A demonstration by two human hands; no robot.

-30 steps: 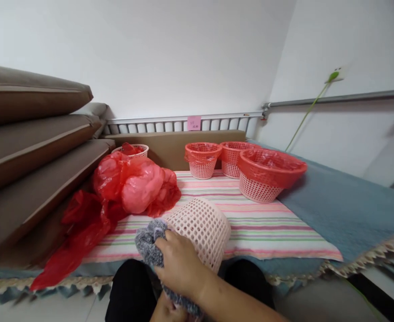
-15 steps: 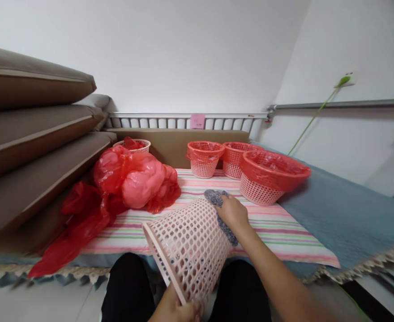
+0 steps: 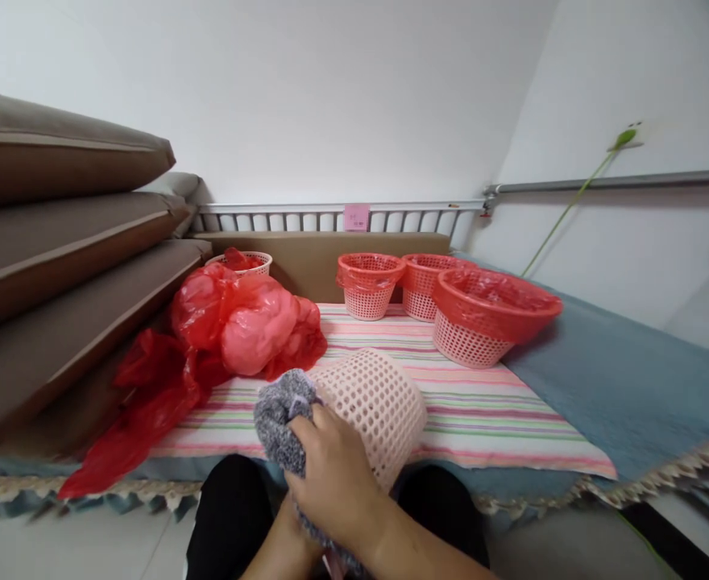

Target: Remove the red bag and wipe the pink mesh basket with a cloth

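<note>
A pale pink perforated plastic basket (image 3: 384, 395) lies tilted on its side above my lap, its base toward the right and its mouth toward me. My right hand (image 3: 336, 467) grips a fuzzy grey cloth (image 3: 282, 419) and presses it over the basket's rim end. Below it, my left hand (image 3: 294, 532) steadies the basket near the rim; its fingers are mostly hidden behind my right hand and the cloth. Part of the cloth trails down between my wrists.
Several pink baskets lined with red bags, one of them a nearer basket (image 3: 475, 338), stand right on the striped cloth (image 3: 512, 419). Crumpled red plastic bags (image 3: 258, 322) lie left, before another basket (image 3: 261, 262). Stacked brown cushions (image 3: 76, 234) rise at far left.
My right hand has moved the cloth from the basket's base end, across to the left, to its rim end. The basket has turned, so its mouth now faces more toward me.
</note>
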